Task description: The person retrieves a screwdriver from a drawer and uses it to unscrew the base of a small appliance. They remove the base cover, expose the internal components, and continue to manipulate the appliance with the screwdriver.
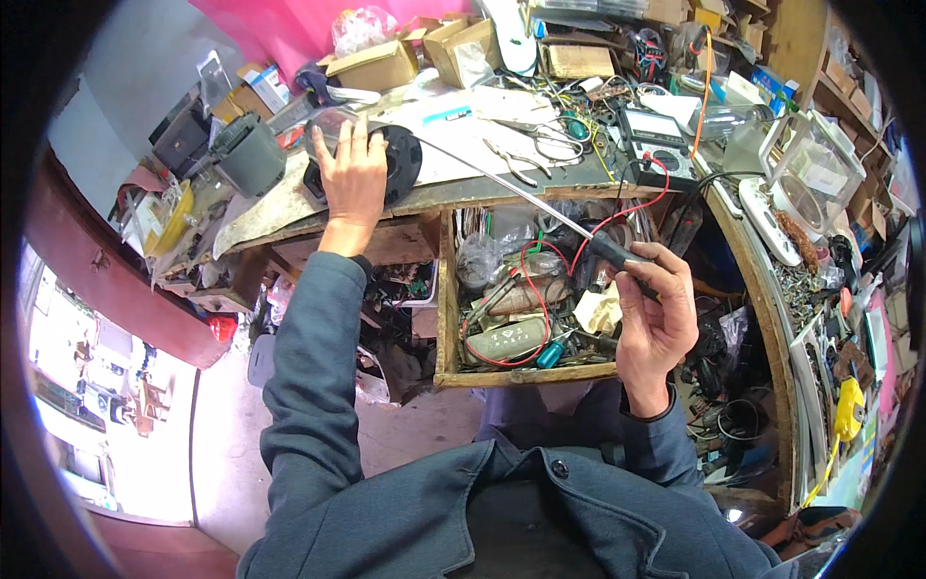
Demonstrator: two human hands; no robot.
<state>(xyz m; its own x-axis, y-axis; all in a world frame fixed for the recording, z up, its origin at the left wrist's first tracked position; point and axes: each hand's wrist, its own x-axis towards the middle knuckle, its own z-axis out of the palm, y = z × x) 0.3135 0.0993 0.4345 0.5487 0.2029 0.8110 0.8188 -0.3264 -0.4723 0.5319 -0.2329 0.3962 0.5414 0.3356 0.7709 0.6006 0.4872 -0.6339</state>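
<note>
So the round black plastic part [403,172] sits upper left of centre, left hand [352,179] spread over it, not clenched. Right hand [661,314] pinches a long black-handled metal screwdriver [526,195], tip near the part's edge. Mid-job, I'd guess; can't tell what's done or left. The open wooden drawer [531,375], frame centre, holds a grey oblong case [506,340], teal-handled driver [551,354], clear plastic bags [485,262].

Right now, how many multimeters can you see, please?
1: the black box-shaped multimeter with a pale face, on the wooden workbench beyond the black-handled, long metal tool in the right grip. Others may be hidden.
</note>
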